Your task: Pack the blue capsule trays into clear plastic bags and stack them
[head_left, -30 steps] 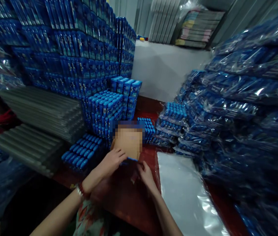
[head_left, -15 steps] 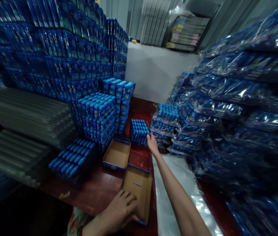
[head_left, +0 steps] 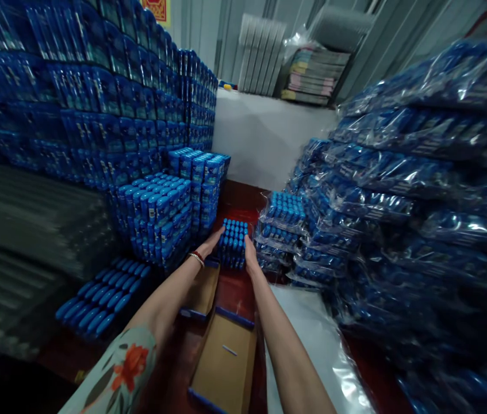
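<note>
Pretty dim and blue-tinted overall, brightest at the white back wall [head_left: 269, 138], with glare streaks on the plastic-wrapped packs [head_left: 398, 172] at right, heavy motion blur and wide-angle stretching toward the edges, only the centre halfway sharp.

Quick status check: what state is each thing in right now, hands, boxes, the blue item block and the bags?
Left hand: pressed against the left side of the block of blue items.
Right hand: against the block's right side.
Block of blue items: upright on the table, loose.
Near cardboard box: open, empty.
Far cardboard box: open, partly hidden by the arm.
Plastic bag: flat, empty.
</note>
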Motion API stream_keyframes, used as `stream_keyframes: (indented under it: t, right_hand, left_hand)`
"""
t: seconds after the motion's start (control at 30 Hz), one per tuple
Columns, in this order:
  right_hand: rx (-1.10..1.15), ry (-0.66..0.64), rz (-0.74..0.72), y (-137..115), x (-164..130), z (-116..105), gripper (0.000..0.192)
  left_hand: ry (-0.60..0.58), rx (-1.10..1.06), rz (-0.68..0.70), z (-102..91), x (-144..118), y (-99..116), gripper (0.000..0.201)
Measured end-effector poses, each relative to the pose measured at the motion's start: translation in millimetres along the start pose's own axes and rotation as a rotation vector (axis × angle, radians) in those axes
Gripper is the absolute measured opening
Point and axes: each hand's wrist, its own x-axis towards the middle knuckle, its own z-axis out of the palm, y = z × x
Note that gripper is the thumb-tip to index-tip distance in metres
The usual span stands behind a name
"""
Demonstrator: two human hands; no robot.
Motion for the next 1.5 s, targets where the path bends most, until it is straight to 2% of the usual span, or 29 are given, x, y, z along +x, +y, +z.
stream_keyframes:
  t: [0.13, 0.27, 0.37, 0.47, 0.6, 0.67, 0.73, 0.83, 0.93, 1.03, 1.17, 1.27, 1.37, 1.43, 1.5]
  right_hand:
    - [0.102, -0.067, -0.010, -7, 5, 7, 0.058]
    - [0.202, -0.117, -0.035, -18, -31, 5, 0.057]
    - [0.261, -0.099, -0.066, -27, -87, -9, 0.057]
    - [0.178, -0.046, -0.013, -28, -165, -34, 0.056]
    - [-0.020, 0.021, 0.146, -4, -270, -64, 0.061]
    - [-0.110, 0.014, 0.201, 13, -307, -72, 0.062]
    - [-0.189, -0.011, 0.227, 28, -328, -77, 0.062]
    - [-0.255, -0.044, 0.210, 33, -338, -78, 0.062]
    - [-0.222, -0.074, 0.179, 24, -333, -73, 0.062]
    - [-0.164, -0.045, 0.097, 16, -326, -68, 0.059]
    - [-0.122, -0.049, 0.033, 22, -319, -71, 0.055]
    - [-0.135, -0.166, -0.020, 30, -317, -82, 0.067]
    - [-0.187, -0.291, -0.095, 34, -316, -95, 0.083]
    - [-0.215, -0.351, -0.128, 36, -315, -101, 0.085]
    - [-0.250, -0.397, -0.172, 37, -314, -104, 0.084]
  left_hand:
    - [-0.018, -0.022, -0.008, 3.5, -2, 0, 0.053]
    - [0.035, -0.042, 0.087, 2.7, -30, 11, 0.053]
    - [0.053, 0.006, 0.157, 2.3, -78, 15, 0.053]
    - [0.035, 0.139, 0.185, 9.0, -148, 6, 0.057]
    - [-0.019, 0.218, 0.069, 24.1, -243, -31, 0.059]
    - [-0.045, 0.231, -0.026, 28.5, -276, -52, 0.058]
    - [-0.035, 0.273, -0.115, 29.3, -296, -69, 0.056]
    - [0.033, 0.314, -0.182, 27.0, -308, -82, 0.053]
    - [0.080, 0.271, -0.133, 27.3, -307, -82, 0.050]
    - [0.148, 0.312, -0.082, 32.0, -305, -79, 0.047]
    - [0.224, 0.396, -0.048, 34.4, -309, -82, 0.050]
    - [0.177, 0.451, 0.004, 26.9, -315, -86, 0.063]
    - [0.038, 0.519, 0.067, 17.7, -320, -88, 0.086]
    - [-0.036, 0.547, 0.094, 14.1, -321, -89, 0.094]
    - [-0.046, 0.576, 0.124, 12.6, -320, -90, 0.094]
